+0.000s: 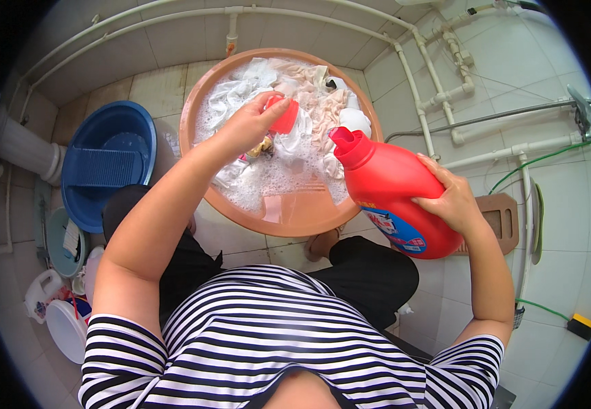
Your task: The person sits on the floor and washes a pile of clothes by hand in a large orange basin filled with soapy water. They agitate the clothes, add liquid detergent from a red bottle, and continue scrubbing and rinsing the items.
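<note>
My left hand [257, 118] grips a red plastic bottle cap [284, 116] above a large orange-brown washbasin [234, 219]. In my right hand [451, 197] is a big red detergent bottle [398, 179], tilted with its uncapped spout [344, 140] towards the basin; its blue label bears writing. No liquid can be seen leaving the spout. White and pale pink wet clothes [321, 105] lie in foamy water [244, 184] inside the basin. A small yellowish cloth piece [260, 148] shows below my left hand. Bare ridges of a built-in washboard [313, 186] show at the basin's near side.
A blue basin with a washboard [106, 166] leans at the left. Beyond my left knee are a pale green basin [65, 250], a white jug [45, 291] and a white bucket [65, 332]. White pipes [413, 92] line the walls. A brown plastic board [500, 222] stands right.
</note>
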Available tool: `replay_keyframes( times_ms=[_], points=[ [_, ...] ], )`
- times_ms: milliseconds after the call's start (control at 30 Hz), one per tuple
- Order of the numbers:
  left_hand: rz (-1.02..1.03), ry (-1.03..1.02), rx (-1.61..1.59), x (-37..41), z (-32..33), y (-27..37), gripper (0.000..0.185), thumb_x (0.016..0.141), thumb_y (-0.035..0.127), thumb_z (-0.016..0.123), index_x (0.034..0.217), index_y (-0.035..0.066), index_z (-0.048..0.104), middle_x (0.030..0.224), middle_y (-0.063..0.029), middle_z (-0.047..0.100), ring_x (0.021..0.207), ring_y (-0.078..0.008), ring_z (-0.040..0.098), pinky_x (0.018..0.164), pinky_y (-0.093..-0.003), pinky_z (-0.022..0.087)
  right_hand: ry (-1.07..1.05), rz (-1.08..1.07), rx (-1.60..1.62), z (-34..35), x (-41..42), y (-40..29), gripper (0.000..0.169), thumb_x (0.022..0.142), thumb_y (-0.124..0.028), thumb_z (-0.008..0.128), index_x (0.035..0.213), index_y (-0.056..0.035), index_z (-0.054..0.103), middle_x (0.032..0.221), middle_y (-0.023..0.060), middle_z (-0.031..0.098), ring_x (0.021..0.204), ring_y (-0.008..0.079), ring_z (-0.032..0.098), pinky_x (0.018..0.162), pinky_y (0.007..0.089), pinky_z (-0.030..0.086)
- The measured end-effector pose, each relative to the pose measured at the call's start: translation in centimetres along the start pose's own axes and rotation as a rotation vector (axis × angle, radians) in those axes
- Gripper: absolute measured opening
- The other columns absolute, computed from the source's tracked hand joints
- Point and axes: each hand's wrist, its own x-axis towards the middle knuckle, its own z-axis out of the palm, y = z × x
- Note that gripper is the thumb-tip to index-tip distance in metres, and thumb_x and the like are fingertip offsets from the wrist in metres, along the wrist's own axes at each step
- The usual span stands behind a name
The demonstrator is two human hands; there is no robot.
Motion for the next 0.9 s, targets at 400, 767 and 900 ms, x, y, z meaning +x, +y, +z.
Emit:
replay_keyframes(
  times_ms=[400, 767, 900],
  points=[
    [-0.015, -0.038, 0.189, 0.3, 3.7, 2.8, 0.059, 0.086, 0.043, 0.053, 0.114, -0.007, 0.040, 0.098, -0.0201, 0.058, 0.089, -0.0208, 0.057, 0.075, -0.0303, 0.045, 0.177, 0.092, 0.137, 1.1, -2.0, 1.7, 0.057, 0.063, -0.016, 0.073, 0.113, 0.0000, 0.051, 0.099, 0.0169, 0.061, 0.090, 0.0221, 0.061, 0.079, 0.0316, 0.048],
    [0.195, -0.256, 0.798, -1.1, 9.6, 9.3, 0.053, 0.083, 0.043, 0.055, 0.112, 0.001, 0.042, 0.094, -0.0182, 0.061, 0.081, -0.0297, 0.061, 0.071, -0.0374, 0.046, 0.359, 0.005, 0.152, 2.4, -4.7, 4.3, 0.050, 0.061, -0.019, 0.075, 0.103, -0.0011, 0.055, 0.090, 0.0140, 0.064, 0.081, 0.0231, 0.063, 0.073, 0.0307, 0.050],
    [0.290, -0.403, 0.659, -1.4, 10.5, 10.7, 0.056, 0.078, 0.033, 0.064, 0.123, 0.009, 0.042, 0.106, -0.0194, 0.056, 0.094, -0.0308, 0.057, 0.081, -0.0380, 0.045, 0.387, 0.048, 0.243, 2.6, -6.0, 5.1, 0.049, 0.061, -0.022, 0.075, 0.103, -0.0036, 0.056, 0.089, 0.0133, 0.064, 0.081, 0.0244, 0.064, 0.072, 0.0312, 0.050]
  ],
)
